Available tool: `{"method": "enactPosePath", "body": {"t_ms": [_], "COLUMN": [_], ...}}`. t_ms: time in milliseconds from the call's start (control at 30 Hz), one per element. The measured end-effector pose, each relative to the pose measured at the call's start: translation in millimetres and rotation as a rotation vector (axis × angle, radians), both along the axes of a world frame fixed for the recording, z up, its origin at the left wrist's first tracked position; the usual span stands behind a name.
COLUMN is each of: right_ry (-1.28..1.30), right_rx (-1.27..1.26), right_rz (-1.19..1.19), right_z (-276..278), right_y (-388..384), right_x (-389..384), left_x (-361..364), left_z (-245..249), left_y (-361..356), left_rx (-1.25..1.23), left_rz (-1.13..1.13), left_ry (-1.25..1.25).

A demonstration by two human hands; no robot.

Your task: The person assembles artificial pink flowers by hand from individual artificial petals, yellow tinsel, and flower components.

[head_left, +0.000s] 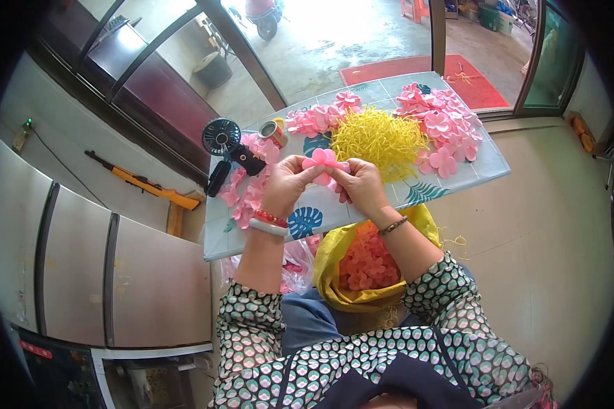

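Holds pink flower [324, 158] above table [249, 238], pinched between thumb and fingertips of left hand [284, 181] and of right hand [363, 187]. Has yellow strands [375, 142] just beyond, between heaps of pink petals [447, 124].

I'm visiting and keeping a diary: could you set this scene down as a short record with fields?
Left hand: pinches pink flower
Right hand: grips same flower
Table: pale, leaf-patterned top
Yellow strands: heaped on table, between pink piles
Fan: dark, beside can, near table's left end
Bag: yellow, open, near person's lap, holding orange-pink pieces
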State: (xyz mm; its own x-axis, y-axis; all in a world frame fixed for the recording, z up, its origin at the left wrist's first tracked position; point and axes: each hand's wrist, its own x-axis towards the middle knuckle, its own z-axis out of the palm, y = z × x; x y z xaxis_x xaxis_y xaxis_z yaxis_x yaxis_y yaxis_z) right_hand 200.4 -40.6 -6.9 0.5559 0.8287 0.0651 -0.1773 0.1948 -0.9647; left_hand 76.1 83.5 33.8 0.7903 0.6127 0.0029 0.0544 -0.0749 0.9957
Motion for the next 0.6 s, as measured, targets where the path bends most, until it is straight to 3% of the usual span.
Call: {"method": "enactPosePath", "body": {"t_ms": [33,200,400,433,500,600], "right_ry": [0.021,0.069,-0.135,-0.266,-0.097,0.036], "right_rx": [-0.006,-0.027,0.082,0.121,0.124,0.115], "right_rz": [0.035,0.090,-0.150,-0.215,-0.165,-0.123], "right_z": [-0.9,-1.0,-15.6,-20.6,-23.4,-17.0], "right_y": [0.0,-3.6,6.7,10.6,11.3,4.4], "right_x": [1.6,4.3,-2.0,-0.7,-1.2,-1.0], "left_x": [-0.9,0.7,-3.3,-0.9,5.9,22.1], "left_z": [-3.9,-3.4,-15.8,-17.7,-22.2,-15.6], "left_y": [1.4,-2.5,26.1,27.7,28.2,10.1], "left_rx": [-0.120,-0.076,0.084,0.097,0.147,-0.001], "left_rz": [-0.014,0.124,0.245,0.248,0.232,0.209], "left_ry": [-0.049,0.020,0.027,0.021,0.029,-0.016]}}
